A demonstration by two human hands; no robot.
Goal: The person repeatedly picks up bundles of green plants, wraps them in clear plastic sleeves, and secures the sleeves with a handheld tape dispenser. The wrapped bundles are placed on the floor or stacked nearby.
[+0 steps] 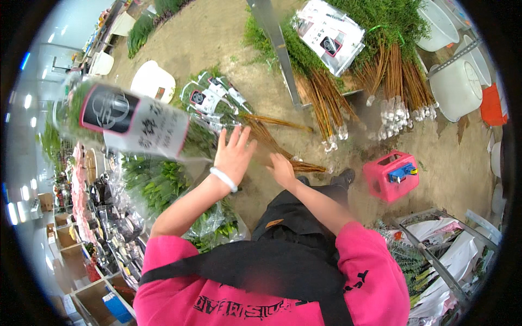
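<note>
A bunch of greenery in a clear plastic sleeve (159,126) with a white, black and pink print is held up at the left, bearing writing. My left hand (234,153), with a white band at the wrist, lies across the sleeve's narrow end with fingers spread. Its thumb and palm are hidden. My right hand (282,169) is curled around the blurred lower stems of that bunch. Below and beyond, more sleeved bunches (206,100) lie on the floor, their brown stems (281,122) pointing right.
Unwrapped long-stemmed bunches (391,73) and a stack of printed sleeves (330,36) rest beyond a metal post (281,53). A pink plastic stool (391,175) carries a blue tape dispenser (401,173). Leafy bunches in plastic (159,183) stand at left; a metal rack (432,248) stands at lower right.
</note>
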